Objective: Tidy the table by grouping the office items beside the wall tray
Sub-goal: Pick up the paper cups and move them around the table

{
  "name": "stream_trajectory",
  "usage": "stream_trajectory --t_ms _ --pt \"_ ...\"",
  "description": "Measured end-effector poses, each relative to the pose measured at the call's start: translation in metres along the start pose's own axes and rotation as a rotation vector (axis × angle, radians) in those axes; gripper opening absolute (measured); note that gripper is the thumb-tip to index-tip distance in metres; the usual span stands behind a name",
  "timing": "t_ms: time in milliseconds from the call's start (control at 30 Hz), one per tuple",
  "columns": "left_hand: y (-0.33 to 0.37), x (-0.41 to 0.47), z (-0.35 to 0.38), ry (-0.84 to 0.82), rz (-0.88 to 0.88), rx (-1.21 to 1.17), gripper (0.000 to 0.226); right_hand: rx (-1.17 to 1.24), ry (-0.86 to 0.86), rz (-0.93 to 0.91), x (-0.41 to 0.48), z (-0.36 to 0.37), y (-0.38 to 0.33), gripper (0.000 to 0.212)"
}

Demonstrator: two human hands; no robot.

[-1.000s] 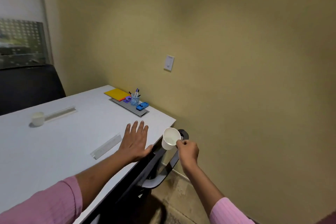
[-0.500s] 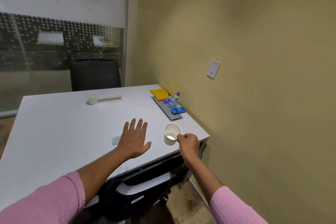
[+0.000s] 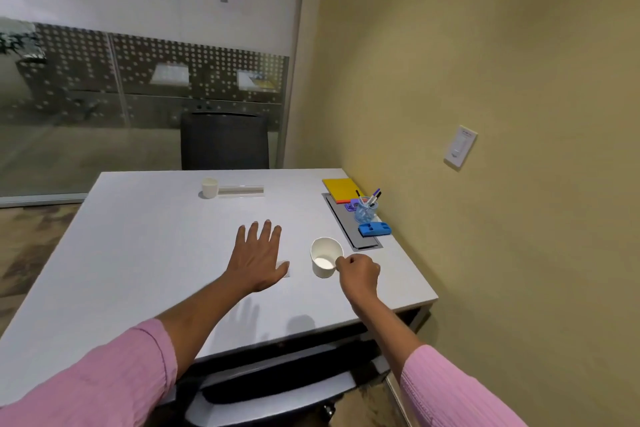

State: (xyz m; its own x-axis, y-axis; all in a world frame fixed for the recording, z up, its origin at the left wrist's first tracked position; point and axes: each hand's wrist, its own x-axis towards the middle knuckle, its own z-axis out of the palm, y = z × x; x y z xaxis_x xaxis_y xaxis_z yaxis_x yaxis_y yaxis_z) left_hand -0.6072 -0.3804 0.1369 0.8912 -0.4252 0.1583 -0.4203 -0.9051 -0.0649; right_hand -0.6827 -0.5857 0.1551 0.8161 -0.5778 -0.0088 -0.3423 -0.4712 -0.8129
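Observation:
My right hand (image 3: 358, 273) pinches the rim of a white paper cup (image 3: 325, 257), tilted toward me just above the white table (image 3: 138, 253). Spread flat with straight fingers, my left hand (image 3: 258, 255) hovers over the table and covers most of a clear ruler-like strip (image 3: 284, 270). The grey wall tray (image 3: 356, 236) lies along the right edge by the wall. On or beside it sit a yellow notepad (image 3: 341, 189), a blue pen cup (image 3: 365, 211) with pens, a purple item (image 3: 351, 206) and a blue stapler-like item (image 3: 374, 229).
A second white cup (image 3: 209, 187) and a clear strip (image 3: 240, 190) lie at the table's far side. A dark chair (image 3: 225, 146) stands behind the table, another chair (image 3: 277, 381) is tucked under the near edge. The beige wall (image 3: 485, 218) with a switch plate (image 3: 460, 146) is close on the right.
My view swung left and down onto the table. The right hand brought the cup from beyond the table's corner to above the tabletop near the tray. The left hand stayed spread over the strip.

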Motion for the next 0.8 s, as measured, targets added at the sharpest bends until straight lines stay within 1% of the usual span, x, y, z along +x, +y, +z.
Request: stream_trajectory --t_ms 133,200,333,467,567,700,800 --pt "-0.003 0.024 0.013 0.001 -0.008 0.027 0.084 -0.035 -0.049 0.011 0.044 0.013 0.01 0.032" --pt "-0.002 0.031 0.023 -0.04 0.026 0.069 0.084 -0.056 -0.061 0.023 0.062 0.02 0.017 0.033" --pt "0.004 0.04 0.045 -0.106 0.047 0.087 0.083 -0.066 -0.151 0.053 0.092 0.037 0.03 0.036" --pt "0.014 0.053 0.069 -0.178 -0.006 0.07 0.084 -0.071 -0.225 0.065 0.124 0.061 0.044 0.04" --pt "0.019 0.062 0.085 -0.228 -0.054 0.068 0.084 -0.055 -0.272 0.039 0.149 0.08 0.056 0.042" --pt "0.024 0.074 0.109 -0.252 -0.096 0.059 0.082 -0.051 -0.346 0.005 0.179 0.107 0.075 0.041" --pt "0.022 0.087 0.124 -0.285 -0.129 0.082 0.08 -0.069 -0.377 0.014 0.198 0.129 0.084 0.044"
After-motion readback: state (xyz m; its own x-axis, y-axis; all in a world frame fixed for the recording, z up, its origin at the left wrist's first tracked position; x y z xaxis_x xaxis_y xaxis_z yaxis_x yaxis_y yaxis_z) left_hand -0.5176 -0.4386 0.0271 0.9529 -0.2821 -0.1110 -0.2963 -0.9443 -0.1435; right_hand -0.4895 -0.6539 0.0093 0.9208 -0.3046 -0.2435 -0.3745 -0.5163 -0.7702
